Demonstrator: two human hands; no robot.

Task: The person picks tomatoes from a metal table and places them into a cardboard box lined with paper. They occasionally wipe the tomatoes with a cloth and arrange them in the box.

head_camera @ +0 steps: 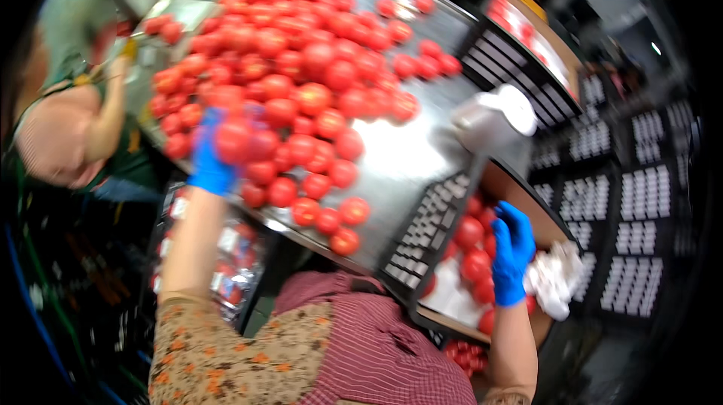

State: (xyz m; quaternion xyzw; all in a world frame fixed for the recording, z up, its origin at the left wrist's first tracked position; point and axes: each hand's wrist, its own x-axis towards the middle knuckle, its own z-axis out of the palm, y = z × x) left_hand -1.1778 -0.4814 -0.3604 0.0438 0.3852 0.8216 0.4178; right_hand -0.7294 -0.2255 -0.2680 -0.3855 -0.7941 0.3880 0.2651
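Observation:
A large heap of red tomatoes (316, 60) covers much of the stainless steel table (390, 173). My left hand (214, 150), in a blue glove, is at the near left edge of the heap, with a tomato (232, 140) in its fingers; the view is blurred there. My right hand (513, 252), also gloved in blue, hovers over a black plastic crate (423, 235) at the lower right. Its fingers are apart and bent, and no tomato shows in them. Tomatoes (475, 265) and white paper lie inside this crate, which has cardboard along its walls.
A crumpled white cloth or paper (556, 278) hangs at the crate's right side. A whitish container (491, 117) stands on the table. Another black crate (517, 66) adjoins its far right edge. Stacked crates (613, 196) are at right; a person (68, 128) is at left. Packed tomatoes (234, 264) sit below the table.

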